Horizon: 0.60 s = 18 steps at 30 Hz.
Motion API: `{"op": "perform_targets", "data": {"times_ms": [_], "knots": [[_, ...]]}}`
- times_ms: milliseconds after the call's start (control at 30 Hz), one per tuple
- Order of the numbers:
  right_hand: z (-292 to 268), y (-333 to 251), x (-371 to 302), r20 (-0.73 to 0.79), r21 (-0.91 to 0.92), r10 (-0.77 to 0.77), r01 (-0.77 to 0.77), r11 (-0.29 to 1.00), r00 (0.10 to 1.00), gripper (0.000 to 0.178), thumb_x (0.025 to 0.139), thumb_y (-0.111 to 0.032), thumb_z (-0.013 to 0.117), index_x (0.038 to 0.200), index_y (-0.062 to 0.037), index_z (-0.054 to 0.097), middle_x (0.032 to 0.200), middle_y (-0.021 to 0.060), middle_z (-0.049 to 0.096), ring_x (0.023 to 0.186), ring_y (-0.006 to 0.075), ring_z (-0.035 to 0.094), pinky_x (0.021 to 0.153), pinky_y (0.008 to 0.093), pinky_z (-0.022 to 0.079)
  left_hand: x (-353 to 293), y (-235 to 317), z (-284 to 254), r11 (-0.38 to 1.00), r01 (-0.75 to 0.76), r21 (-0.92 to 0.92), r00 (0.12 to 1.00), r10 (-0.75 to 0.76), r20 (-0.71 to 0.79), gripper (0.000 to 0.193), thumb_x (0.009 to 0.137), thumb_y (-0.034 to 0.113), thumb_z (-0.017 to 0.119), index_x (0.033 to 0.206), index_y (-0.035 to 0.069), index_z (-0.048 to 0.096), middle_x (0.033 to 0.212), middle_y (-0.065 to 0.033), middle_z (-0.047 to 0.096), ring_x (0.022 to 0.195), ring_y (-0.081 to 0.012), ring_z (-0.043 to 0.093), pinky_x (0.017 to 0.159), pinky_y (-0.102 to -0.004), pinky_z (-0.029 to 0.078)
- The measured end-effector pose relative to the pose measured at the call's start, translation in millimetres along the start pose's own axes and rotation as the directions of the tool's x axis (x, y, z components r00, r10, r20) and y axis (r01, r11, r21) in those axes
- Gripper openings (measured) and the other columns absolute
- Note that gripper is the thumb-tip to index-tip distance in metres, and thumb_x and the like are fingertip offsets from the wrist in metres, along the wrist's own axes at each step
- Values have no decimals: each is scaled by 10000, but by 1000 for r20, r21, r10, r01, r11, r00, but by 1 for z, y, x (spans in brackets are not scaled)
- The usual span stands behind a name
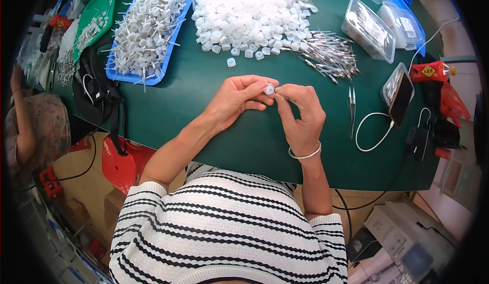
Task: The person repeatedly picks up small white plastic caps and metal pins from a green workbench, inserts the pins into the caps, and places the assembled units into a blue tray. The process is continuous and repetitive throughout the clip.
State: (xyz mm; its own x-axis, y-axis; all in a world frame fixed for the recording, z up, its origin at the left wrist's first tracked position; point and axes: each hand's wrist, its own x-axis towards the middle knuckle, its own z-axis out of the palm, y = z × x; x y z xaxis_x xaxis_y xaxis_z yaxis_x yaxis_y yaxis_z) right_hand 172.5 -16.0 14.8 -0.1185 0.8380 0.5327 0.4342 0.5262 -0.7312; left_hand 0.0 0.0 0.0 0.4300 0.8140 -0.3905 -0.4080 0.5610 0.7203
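Between its thumb and fingers my left hand (235,100) grips a small white plastic cap (269,88). Close against it, my right hand (302,112) is pinched at the cap's right side; whatever lies in those fingertips is too small to make out. Beyond my hands spreads a large heap of similar white caps (249,17). Thin metal pins (333,55) lie in a loose pile to its right. A blue tray (110,70) at the left is heaped with white caps that have metal pins sticking out.
Metal tweezers (352,112) lie right of my hands. Farther right are a clear box of metal parts (369,29), a phone (401,101) and its white cable (362,144). A green tray (108,17), a black bag (97,88) and another person (38,126) are at the left.
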Motion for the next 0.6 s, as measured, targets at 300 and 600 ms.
{"op": "perform_targets", "data": {"times_ms": [300, 600], "knots": [[2, 0, -3, -33, 1, 55, -55, 999, 998, 182, 729, 39, 694, 855, -50, 596, 810, 43, 633, 657, 199, 570, 576, 296, 458, -1, -1, 4, 1000, -19, 0, 1000, 19, -3, 271, 930, 173, 557, 1114, -18, 611, 930, -74, 660, 826, -102, 644, 700, -208, 553], [2, 0, -2, -22, -44, 39, -40, 998, 999, 178, 718, 31, 697, 842, -47, 595, 802, 56, 629, 675, 225, 573, 597, 317, 462, 0, -3, 3, 991, -91, 100, 995, 94, -25, 256, 921, 168, 571, 1107, 0, 625, 946, -61, 659, 849, -93, 632, 706, -215, 544]]}}
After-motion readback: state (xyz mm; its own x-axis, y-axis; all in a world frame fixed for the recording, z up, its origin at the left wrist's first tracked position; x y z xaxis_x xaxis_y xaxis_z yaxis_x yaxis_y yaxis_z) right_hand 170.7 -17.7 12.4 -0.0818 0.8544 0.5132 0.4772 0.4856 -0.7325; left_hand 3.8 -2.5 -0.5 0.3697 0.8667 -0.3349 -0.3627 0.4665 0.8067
